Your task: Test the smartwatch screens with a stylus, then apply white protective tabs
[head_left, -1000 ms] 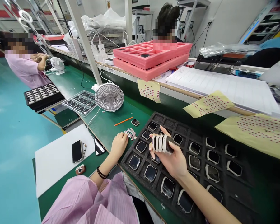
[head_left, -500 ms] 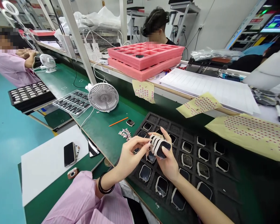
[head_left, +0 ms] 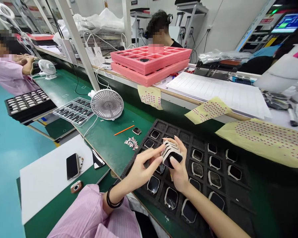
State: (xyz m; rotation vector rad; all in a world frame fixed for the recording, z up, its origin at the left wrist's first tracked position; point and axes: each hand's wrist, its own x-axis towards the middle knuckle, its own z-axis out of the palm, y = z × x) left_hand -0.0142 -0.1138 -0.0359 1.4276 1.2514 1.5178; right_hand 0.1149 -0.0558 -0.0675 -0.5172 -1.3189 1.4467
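Right hand point(head_left: 180, 177) grips stacked watches point(head_left: 172, 153) (left hand point(head_left: 144, 165) touching).

A loose lilac-pink shirt point(head_left: 76, 211) with fine stripes; thin black bands point(head_left: 109, 200) circle the left wrist point(head_left: 115, 195).

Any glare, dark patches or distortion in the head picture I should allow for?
Head view: pale reflections on some watch faces in the black tray; head view: lower right corner very dark; head view: white post leans, possibly wide-angle distortion; head view: left hand and right hand fairly sharp.
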